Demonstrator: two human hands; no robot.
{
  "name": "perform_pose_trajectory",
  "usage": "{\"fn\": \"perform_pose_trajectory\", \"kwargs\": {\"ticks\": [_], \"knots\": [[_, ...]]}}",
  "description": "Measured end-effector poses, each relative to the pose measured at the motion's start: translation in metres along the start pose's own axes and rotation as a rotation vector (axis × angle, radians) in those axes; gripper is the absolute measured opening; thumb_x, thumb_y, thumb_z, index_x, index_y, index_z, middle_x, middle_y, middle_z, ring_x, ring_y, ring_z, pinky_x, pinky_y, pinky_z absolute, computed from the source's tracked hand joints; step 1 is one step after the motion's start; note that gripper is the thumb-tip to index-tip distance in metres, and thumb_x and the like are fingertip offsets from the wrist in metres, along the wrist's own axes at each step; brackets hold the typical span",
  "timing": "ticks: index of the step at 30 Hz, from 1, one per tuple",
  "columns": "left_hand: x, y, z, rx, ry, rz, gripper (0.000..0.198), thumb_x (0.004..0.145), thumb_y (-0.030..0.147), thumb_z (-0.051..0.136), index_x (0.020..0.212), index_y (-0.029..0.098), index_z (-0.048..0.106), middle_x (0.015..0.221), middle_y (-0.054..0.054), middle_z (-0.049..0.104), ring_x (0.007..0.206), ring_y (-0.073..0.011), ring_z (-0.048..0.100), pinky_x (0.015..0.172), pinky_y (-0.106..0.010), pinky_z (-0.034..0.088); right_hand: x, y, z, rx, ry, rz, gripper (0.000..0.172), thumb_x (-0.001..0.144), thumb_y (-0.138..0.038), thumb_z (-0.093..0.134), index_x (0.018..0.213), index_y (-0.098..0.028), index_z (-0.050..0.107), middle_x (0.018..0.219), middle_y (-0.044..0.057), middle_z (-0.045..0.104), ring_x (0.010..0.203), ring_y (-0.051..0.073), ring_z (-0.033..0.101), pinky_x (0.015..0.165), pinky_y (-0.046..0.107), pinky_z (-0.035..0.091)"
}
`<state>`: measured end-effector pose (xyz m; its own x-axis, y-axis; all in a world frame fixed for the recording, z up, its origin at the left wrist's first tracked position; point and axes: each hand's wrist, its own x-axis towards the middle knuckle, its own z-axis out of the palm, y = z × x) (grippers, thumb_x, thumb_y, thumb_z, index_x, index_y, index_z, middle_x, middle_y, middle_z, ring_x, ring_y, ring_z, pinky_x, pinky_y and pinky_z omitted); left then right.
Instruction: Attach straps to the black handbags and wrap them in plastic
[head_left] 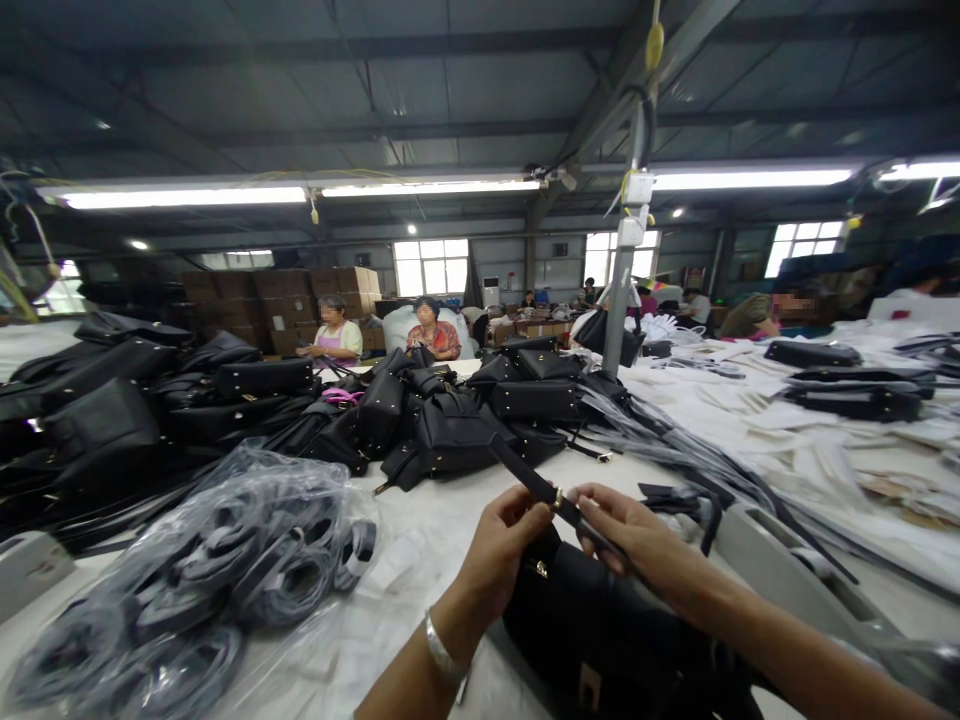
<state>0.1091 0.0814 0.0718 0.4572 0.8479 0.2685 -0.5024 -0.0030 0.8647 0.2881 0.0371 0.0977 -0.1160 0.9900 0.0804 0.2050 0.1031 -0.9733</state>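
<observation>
A black strap (517,468) with a gold buckle (557,499) is stretched between my two hands, above a black handbag (592,620) on the table. My left hand (499,545), with a silver bracelet on the wrist, pinches the strap just left of the buckle. On the other side of the buckle, my right hand (626,530) grips the strap between thumb and fingers. The strap's free end points up and to the left. Gold-coloured hardware shows on the bag below; its lower part runs out of view.
Coiled straps in clear plastic (247,560) lie at the left. Black bags (457,430) are heaped across the table behind. A grey machine arm (795,570) stands close on the right, near long wrapped straps (660,430). A metal post (619,290) rises beyond; co-workers sit farther back.
</observation>
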Motion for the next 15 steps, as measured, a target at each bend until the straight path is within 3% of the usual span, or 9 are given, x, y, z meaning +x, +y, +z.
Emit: {"fn": "perform_pose_trajectory", "kwargs": {"ticks": [2, 4, 6, 8, 12, 15], "knots": [[0.0, 0.001, 0.009, 0.192, -0.069, 0.054, 0.029, 0.081, 0.033, 0.078, 0.104, 0.016, 0.075, 0.1, -0.008, 0.071, 0.096, -0.0232, 0.065, 0.086, -0.031, 0.049, 0.003, -0.006, 0.004, -0.175, 0.097, -0.107, 0.054, 0.095, -0.065, 0.041, 0.123, -0.023, 0.057, 0.062, -0.004, 0.055, 0.048, 0.013, 0.049, 0.049, 0.025, 0.037], [0.001, 0.004, 0.016, 0.376, -0.065, 0.166, 0.02, 0.082, 0.027, 0.075, 0.1, 0.017, 0.076, 0.103, -0.009, 0.069, 0.101, -0.0251, 0.063, 0.09, -0.033, 0.048, 0.003, -0.011, 0.007, -0.412, 0.176, -0.253, 0.056, 0.096, -0.061, 0.044, 0.141, -0.027, 0.047, 0.081, 0.002, 0.065, 0.071, 0.021, 0.062, 0.067, 0.033, 0.049], [0.003, 0.006, 0.021, 0.53, -0.037, 0.285, 0.013, 0.081, 0.018, 0.072, 0.094, 0.019, 0.077, 0.104, -0.008, 0.067, 0.102, -0.0248, 0.061, 0.09, -0.032, 0.047, 0.004, -0.014, 0.011, -0.593, 0.211, -0.369, 0.057, 0.093, -0.054, 0.053, 0.144, -0.03, 0.047, 0.11, 0.009, 0.066, 0.095, 0.026, 0.065, 0.087, 0.04, 0.049], [0.003, 0.007, 0.025, 0.639, -0.036, 0.353, 0.015, 0.078, 0.01, 0.069, 0.087, 0.019, 0.077, 0.101, -0.007, 0.067, 0.098, -0.0234, 0.06, 0.087, -0.03, 0.047, 0.006, -0.014, 0.013, -0.668, 0.227, -0.425, 0.045, 0.095, -0.049, 0.051, 0.134, -0.028, 0.059, 0.128, 0.012, 0.06, 0.109, 0.028, 0.062, 0.098, 0.043, 0.046], [0.002, 0.008, 0.031, 0.678, -0.075, 0.292, 0.012, 0.08, 0.016, 0.067, 0.088, 0.017, 0.076, 0.085, -0.004, 0.067, 0.081, -0.0194, 0.058, 0.073, -0.027, 0.045, 0.012, -0.022, 0.012, -0.616, 0.241, -0.503, 0.042, 0.1, -0.049, 0.042, 0.116, -0.025, 0.072, 0.138, 0.011, 0.06, 0.133, 0.031, 0.049, 0.116, 0.051, 0.028], [0.001, 0.015, 0.037, 0.629, -0.148, 0.121, 0.023, 0.084, 0.026, 0.066, 0.101, 0.014, 0.076, 0.076, -0.003, 0.067, 0.071, -0.017, 0.056, 0.065, -0.025, 0.043, 0.008, -0.048, 0.0, -0.336, 0.183, -0.424, 0.051, 0.098, -0.06, 0.04, 0.114, -0.025, 0.073, 0.127, 0.009, 0.069, 0.133, 0.03, 0.051, 0.117, 0.052, 0.029]]}}
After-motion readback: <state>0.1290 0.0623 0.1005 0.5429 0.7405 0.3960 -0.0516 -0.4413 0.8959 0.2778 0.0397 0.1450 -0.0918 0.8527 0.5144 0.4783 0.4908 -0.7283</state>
